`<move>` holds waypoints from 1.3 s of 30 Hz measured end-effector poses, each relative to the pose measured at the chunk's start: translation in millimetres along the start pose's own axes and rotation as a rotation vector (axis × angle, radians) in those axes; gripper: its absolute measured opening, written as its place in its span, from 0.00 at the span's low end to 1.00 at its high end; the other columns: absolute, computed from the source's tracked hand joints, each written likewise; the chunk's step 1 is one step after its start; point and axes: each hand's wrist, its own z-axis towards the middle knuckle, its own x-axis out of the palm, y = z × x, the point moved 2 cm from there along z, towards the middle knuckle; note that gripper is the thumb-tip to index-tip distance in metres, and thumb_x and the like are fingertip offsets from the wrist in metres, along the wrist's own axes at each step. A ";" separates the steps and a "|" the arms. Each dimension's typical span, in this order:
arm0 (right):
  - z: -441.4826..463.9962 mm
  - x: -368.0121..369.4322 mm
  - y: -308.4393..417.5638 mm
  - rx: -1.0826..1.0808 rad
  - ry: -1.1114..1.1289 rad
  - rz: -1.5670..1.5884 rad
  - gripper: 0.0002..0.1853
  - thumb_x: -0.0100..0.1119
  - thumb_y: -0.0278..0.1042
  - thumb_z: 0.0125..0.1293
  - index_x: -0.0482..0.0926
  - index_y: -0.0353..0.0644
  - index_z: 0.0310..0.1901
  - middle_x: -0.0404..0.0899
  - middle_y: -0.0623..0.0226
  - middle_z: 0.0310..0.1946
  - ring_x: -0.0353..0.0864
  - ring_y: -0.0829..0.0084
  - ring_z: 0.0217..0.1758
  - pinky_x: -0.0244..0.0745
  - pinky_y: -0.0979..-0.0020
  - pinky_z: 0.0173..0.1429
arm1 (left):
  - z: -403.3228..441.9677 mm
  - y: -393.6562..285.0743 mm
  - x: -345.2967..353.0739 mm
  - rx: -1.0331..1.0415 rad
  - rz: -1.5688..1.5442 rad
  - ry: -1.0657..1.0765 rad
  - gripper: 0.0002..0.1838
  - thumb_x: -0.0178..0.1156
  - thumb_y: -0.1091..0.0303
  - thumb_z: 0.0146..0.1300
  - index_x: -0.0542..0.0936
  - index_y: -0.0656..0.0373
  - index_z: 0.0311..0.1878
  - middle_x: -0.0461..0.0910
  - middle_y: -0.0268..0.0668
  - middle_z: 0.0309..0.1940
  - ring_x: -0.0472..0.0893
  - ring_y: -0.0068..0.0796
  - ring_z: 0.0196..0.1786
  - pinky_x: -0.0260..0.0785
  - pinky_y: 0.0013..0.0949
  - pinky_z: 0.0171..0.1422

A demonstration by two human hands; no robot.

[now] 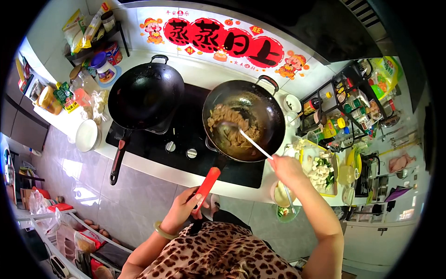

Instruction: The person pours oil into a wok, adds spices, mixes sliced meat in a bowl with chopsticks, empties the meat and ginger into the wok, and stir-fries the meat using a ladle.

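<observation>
My left hand (pixel 185 207) is wrapped around the red handle (pixel 207 185) of the right-hand wok (pixel 274 123). Sliced meat (pixel 232 116) lies in that wok with some brownish liquid. My right hand (pixel 287 168) grips the long pale handle of a spatula (pixel 253 142), which slants down into the wok; its head is partly hidden among the meat. To the left, a second black wok (pixel 146 95) sits on the other burner with no food visible in it. Beyond my right hand is a yellow-rimmed tray (pixel 335 191) holding white cubes (pixel 319 176) and green pieces.
The black cooktop (pixel 186 135) has two knobs near its front. A white bowl (pixel 88 135) stands at the left counter edge. Below my right forearm are a pale bowl (pixel 282 194) and a small glass bowl (pixel 289 214). A condiment rack (pixel 346 104) fills the right side.
</observation>
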 end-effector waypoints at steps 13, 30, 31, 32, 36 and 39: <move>115.1 -30.3 -29.9 -0.108 0.001 0.275 0.20 0.45 0.46 0.68 0.79 0.37 0.31 0.79 0.48 0.31 0.78 0.48 0.36 0.73 0.54 0.42 | 1.3 4.3 0.2 0.034 -0.015 -0.029 0.20 0.46 0.63 0.71 0.69 0.67 0.59 0.79 0.38 0.30 0.75 0.21 0.21 0.66 0.21 0.24; -69.7 -79.6 -41.3 -0.158 0.002 -0.353 0.12 0.57 0.45 0.61 0.79 0.46 0.31 0.79 0.61 0.21 0.80 0.58 0.28 0.73 0.59 0.31 | 0.1 1.9 -1.4 0.009 -0.016 0.012 0.21 0.48 0.61 0.71 0.68 0.68 0.59 0.80 0.38 0.32 0.75 0.22 0.21 0.68 0.22 0.25; -50.5 -65.1 -43.5 -0.123 -0.019 -0.363 0.13 0.56 0.46 0.62 0.79 0.45 0.30 0.79 0.61 0.21 0.81 0.58 0.28 0.73 0.59 0.31 | 0.0 1.6 -1.3 -0.005 -0.020 0.004 0.21 0.48 0.61 0.71 0.68 0.68 0.59 0.80 0.38 0.32 0.75 0.22 0.21 0.67 0.22 0.25; -31.6 -53.5 -45.7 -0.090 -0.039 -0.370 0.14 0.56 0.46 0.63 0.80 0.45 0.29 0.79 0.60 0.21 0.81 0.58 0.28 0.73 0.58 0.31 | 0.3 2.4 -1.6 -0.002 -0.018 0.000 0.21 0.48 0.61 0.71 0.68 0.68 0.59 0.80 0.38 0.32 0.75 0.22 0.21 0.67 0.22 0.25; 33.3 -59.2 -49.5 -0.048 -0.173 -0.345 0.16 0.53 0.47 0.65 0.80 0.43 0.30 0.79 0.59 0.22 0.81 0.56 0.28 0.75 0.57 0.32 | 0.7 3.0 -1.9 -0.001 -0.023 -0.003 0.22 0.48 0.61 0.71 0.68 0.68 0.60 0.80 0.38 0.32 0.75 0.22 0.21 0.67 0.22 0.25; 66.2 -71.3 -48.4 -0.017 -0.298 -0.298 0.16 0.52 0.46 0.66 0.79 0.42 0.31 0.80 0.57 0.24 0.81 0.54 0.29 0.76 0.56 0.34 | -2.1 1.8 -0.7 -0.013 -0.026 -0.012 0.22 0.48 0.61 0.71 0.68 0.68 0.61 0.80 0.38 0.32 0.75 0.21 0.21 0.67 0.22 0.25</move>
